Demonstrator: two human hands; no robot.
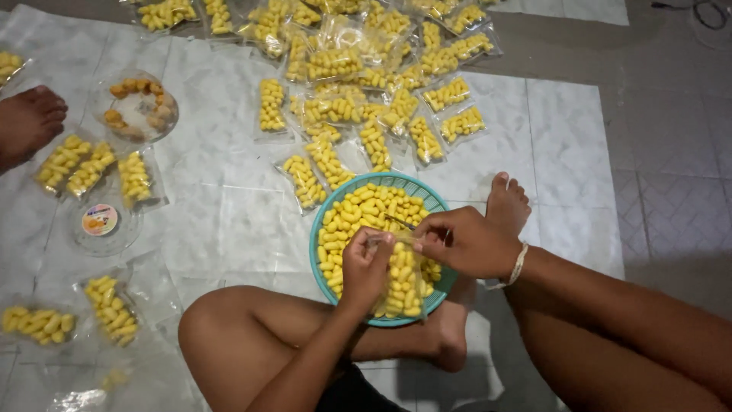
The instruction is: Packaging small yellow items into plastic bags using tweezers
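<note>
A teal basket (438, 200) full of yellow puffed snacks sits on the floor between my legs. Over it, my left hand (364, 267) and my right hand (463, 243) both grip the top of a small clear plastic bag (404, 278) filled with the yellow snacks. The bag hangs down over the basket's near side. My right wrist wears a pale bracelet (518, 265). My right foot (506, 204) rests just behind the basket.
Several filled clear snack bags (358, 84) lie on plastic sheeting beyond the basket, more at left (76, 164) and near left (110, 309). A round clear tub of brown snacks (136, 107), a lid with a sticker (100, 220) and another person's foot (27, 122) are at left.
</note>
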